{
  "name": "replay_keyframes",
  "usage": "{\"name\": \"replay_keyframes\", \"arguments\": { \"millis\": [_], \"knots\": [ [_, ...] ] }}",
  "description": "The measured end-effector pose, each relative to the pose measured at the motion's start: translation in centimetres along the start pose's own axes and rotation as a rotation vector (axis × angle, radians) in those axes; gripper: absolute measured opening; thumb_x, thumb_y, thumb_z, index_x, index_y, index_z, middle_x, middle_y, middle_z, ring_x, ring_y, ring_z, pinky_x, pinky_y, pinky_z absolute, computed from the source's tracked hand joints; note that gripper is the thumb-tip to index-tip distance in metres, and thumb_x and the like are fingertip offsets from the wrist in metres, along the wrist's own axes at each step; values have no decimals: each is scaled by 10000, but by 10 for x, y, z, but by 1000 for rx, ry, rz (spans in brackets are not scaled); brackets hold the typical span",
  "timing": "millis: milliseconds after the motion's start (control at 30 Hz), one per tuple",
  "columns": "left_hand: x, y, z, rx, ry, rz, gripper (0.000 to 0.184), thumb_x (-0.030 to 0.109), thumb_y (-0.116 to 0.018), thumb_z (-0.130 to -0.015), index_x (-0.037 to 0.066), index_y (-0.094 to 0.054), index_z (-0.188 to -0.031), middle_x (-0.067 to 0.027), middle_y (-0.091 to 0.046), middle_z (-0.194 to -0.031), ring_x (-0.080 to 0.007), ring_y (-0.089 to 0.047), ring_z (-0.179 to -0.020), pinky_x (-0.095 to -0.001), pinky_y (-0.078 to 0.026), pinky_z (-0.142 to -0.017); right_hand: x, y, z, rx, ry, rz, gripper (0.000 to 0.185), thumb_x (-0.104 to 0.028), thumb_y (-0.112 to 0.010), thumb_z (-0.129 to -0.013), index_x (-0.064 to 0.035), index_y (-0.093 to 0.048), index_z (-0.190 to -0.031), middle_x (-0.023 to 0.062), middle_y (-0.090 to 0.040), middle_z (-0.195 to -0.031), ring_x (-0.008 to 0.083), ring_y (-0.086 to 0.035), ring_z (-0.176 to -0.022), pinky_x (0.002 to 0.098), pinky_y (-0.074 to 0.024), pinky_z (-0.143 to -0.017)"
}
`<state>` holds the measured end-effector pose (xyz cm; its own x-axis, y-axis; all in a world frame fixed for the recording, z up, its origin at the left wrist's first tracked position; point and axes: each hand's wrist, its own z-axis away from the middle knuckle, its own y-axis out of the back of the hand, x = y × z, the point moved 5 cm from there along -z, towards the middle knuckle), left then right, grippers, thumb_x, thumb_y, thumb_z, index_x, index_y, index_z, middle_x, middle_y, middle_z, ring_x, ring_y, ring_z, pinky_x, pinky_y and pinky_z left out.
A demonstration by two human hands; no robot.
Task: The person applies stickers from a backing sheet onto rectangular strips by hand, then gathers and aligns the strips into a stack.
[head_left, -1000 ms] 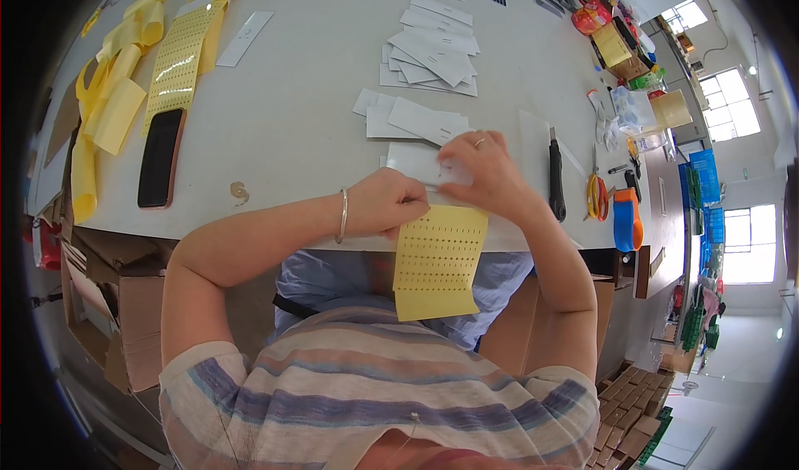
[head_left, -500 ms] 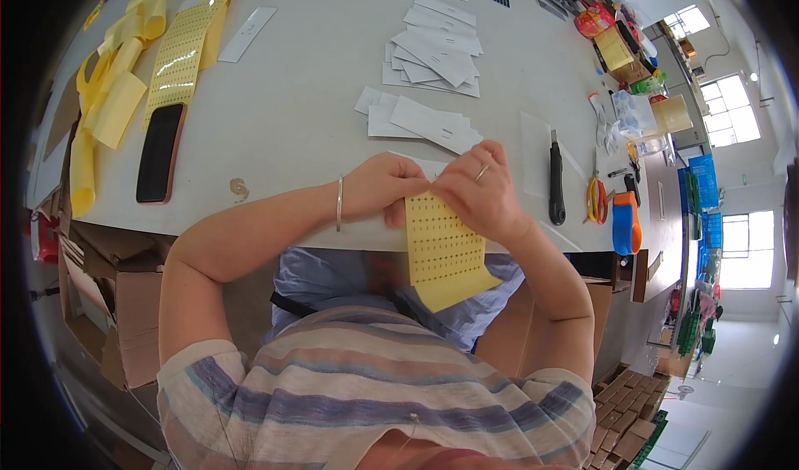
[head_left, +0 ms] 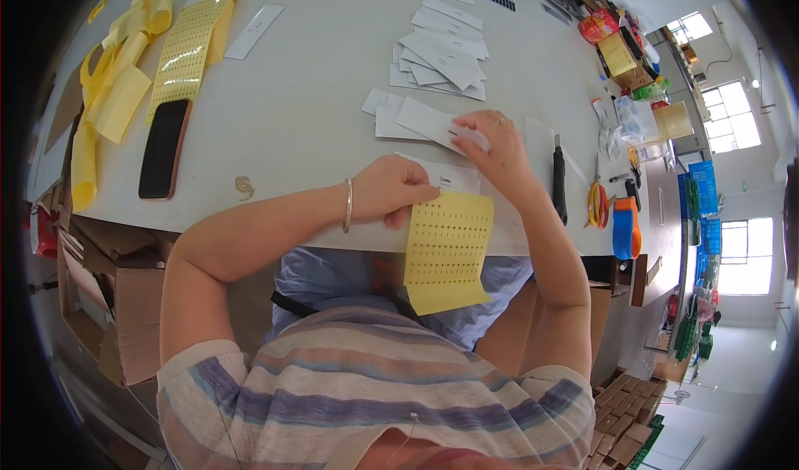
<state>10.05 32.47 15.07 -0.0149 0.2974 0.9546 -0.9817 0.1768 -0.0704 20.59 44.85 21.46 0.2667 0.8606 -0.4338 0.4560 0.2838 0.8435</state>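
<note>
My left hand (head_left: pixel 399 189) pinches the top left corner of a yellow sticker sheet (head_left: pixel 449 241) printed with rows of small dark marks. The sheet hangs over the table's front edge, its lower end bent. Just behind it a white card (head_left: pixel 456 176) with small dark marks lies on the table, partly covered by the sheet and my hand. My right hand (head_left: pixel 493 145) is off the sheet, thumb and fingers apart, over the near end of a few overlapping white cards (head_left: pixel 424 121). Whether a fingertip touches a card or carries a tiny sticker cannot be made out.
More white cards (head_left: pixel 445 54) overlap farther back. A black utility knife (head_left: pixel 558 183), scissors (head_left: pixel 597 204) and an orange-and-blue tape dispenser (head_left: pixel 626 227) lie to the right. On the left are a phone (head_left: pixel 165 150), another yellow sticker strip (head_left: pixel 187 50) and curled yellow backing (head_left: pixel 121 108).
My right hand has left the top of the sticker sheet and moved away over the white cards, its fingers spreading. My left hand still holds the sheet, which now hangs flatter.
</note>
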Motion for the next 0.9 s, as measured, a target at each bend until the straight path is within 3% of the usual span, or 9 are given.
{"name": "replay_keyframes", "arguments": {
  "millis": [167,367,500,667,833,900],
  "knots": [
    [1,3,0,58,1,43,296,249,-585,-865,-26,-604,-755,-62,-564,-578,-115,-546,-425,-254,-430,-390,-34,3,23,-200,60,-117,160,-130,-742,-727,-102,-703,-880,37,-631,-934,199,-566,-922,330,-439,-826],
    [4,4,1,64,4,32,289,246,-574,-875,-17,-599,-757,-57,-559,-573,-107,-542,-425,-244,-422,-386,-39,2,31,-203,127,-121,127,-175,-706,-751,-96,-661,-839,29,-615,-880,207,-564,-881,354,-379,-880],
    [3,5,0,63,-17,50,283,240,-569,-882,-10,-591,-751,-49,-553,-568,-103,-534,-419,-241,-418,-383,-39,-1,30,-175,120,-109,77,-138,-665,-778,-79,-626,-809,38,-604,-868,223,-555,-886,365,-378,-869],
    [-2,4,-1,67,-2,45,284,244,-584,-870,-8,-595,-740,-53,-553,-565,-102,-516,-403,-247,-404,-375,-9,9,8,-54,-70,-177,61,-117,-594,-825,-60,-614,-821,54,-596,-891,249,-533,-936,377,-367,-877],
    [7,0,4,29,1,-171,273,262,-604,-875,23,-615,-745,-15,-533,-525,-59,-442,-387,-222,-342,-374,14,-15,-8,-48,-75,-41,79,-140,-605,-825,-64,-617,-839,50,-598,-935,257,-533,-952,386,-370,-873],
    [7,-1,4,23,-29,-213,266,263,-609,-869,28,-617,-746,-11,-530,-519,-57,-434,-388,-223,-337,-376,18,-21,-11,-62,-144,131,134,-168,-621,-822,-78,-611,-921,57,-598,-963,270,-535,-968,393,-382,-868]
  ]
}}
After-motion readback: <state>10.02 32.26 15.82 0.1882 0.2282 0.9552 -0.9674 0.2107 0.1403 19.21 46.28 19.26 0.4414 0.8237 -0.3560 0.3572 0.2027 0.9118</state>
